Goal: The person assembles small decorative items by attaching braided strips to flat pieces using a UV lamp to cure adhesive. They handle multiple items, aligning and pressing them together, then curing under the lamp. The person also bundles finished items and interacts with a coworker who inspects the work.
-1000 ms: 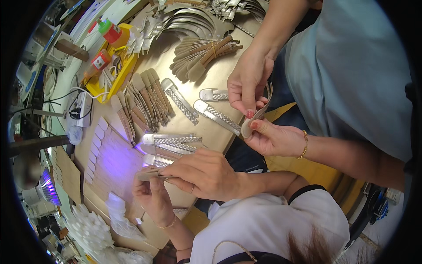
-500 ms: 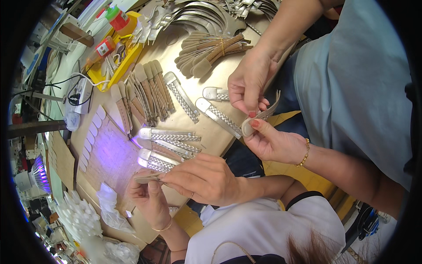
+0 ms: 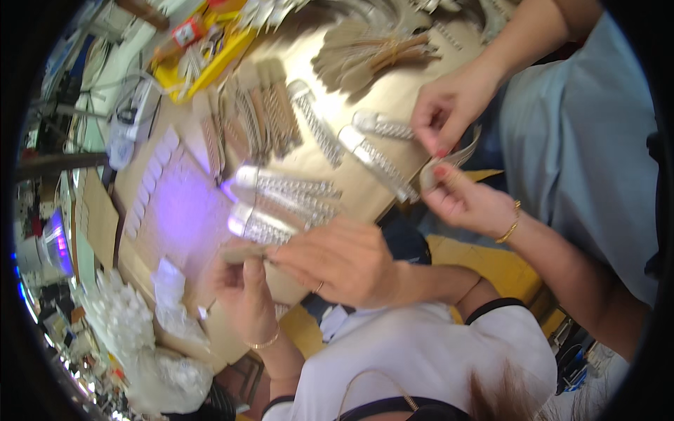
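Close to the table's near edge, my left hand [image 3: 247,302] pinches a small beige strap piece [image 3: 241,253] between thumb and fingers. My right hand [image 3: 344,263] has its fingertips closed on the strap piece's right end. Motion blur hides its finer detail. Just beyond my hands lie silver braided straps [image 3: 284,184] with smooth rounded ends, and my right hand partly covers the nearest ones. Farther right, a co-worker's two hands [image 3: 467,200] hold another strap with a beige rounded end [image 3: 429,175].
Strap bundles [image 3: 260,116] and a fanned stack [image 3: 365,59] lie farther back. A yellow tray [image 3: 228,59] holds bottles. Purple light falls on a board with pale rounded pieces [image 3: 151,175] at left. Clear plastic bags [image 3: 172,302] lie at near left. The co-worker's blue garment [image 3: 569,133] borders the right.
The whole view has shifted and blurred, with the tabletop things sitting higher and farther right in it. Both my hands keep hold of the strap piece, and the co-worker's hands still hold theirs.
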The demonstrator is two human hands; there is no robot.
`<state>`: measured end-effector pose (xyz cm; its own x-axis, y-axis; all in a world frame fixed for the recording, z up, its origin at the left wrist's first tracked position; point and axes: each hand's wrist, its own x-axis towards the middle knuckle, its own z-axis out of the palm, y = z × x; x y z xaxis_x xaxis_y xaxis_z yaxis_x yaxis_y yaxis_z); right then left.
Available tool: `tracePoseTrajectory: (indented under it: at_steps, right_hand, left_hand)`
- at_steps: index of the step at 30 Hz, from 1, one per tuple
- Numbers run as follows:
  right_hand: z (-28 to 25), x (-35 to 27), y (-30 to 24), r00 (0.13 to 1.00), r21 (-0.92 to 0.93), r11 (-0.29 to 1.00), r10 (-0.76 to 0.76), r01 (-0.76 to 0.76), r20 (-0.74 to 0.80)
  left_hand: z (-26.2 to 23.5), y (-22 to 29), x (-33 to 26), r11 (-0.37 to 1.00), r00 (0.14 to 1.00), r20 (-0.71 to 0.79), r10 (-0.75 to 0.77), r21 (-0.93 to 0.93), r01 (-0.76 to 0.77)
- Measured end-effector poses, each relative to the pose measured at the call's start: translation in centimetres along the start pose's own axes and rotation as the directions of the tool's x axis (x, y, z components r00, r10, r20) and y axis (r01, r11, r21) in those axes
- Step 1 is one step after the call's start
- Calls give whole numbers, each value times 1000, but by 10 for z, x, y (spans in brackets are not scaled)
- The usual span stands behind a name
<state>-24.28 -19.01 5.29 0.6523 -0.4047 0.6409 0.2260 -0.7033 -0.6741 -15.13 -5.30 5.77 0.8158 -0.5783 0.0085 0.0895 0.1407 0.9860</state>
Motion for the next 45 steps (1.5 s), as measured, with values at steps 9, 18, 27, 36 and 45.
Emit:
tracePoseTrajectory:
  at_steps: [9, 18, 27, 36, 45]
  right_hand:
    - [14, -7, 2, 998, 48, 998, -33, 30, 59]
    - [10, 20, -14, 987, 50, 998, -54, 47, 149]
    - [21, 18, -19, 978, 134, 990, 7, -36, 211]
    - [29, 17, -27, 987, 206, 977, 20, -54, 162]
    - [22, 23, -33, 942, 273, 938, 126, -215, 311]
  left_hand:
    - [-10, 2, -12, 997, 999, -25, -45, -60, 44]
    - [-5, 3, -3, 960, 996, -82, -32, -280, 8]
    - [-15, 11, -9, 974, 984, -141, -105, -215, 74]
    - [-22, 15, -12, 964, 994, -94, -51, -266, 24]
    - [-23, 19, -11, 978, 994, -99, -43, -209, 21]
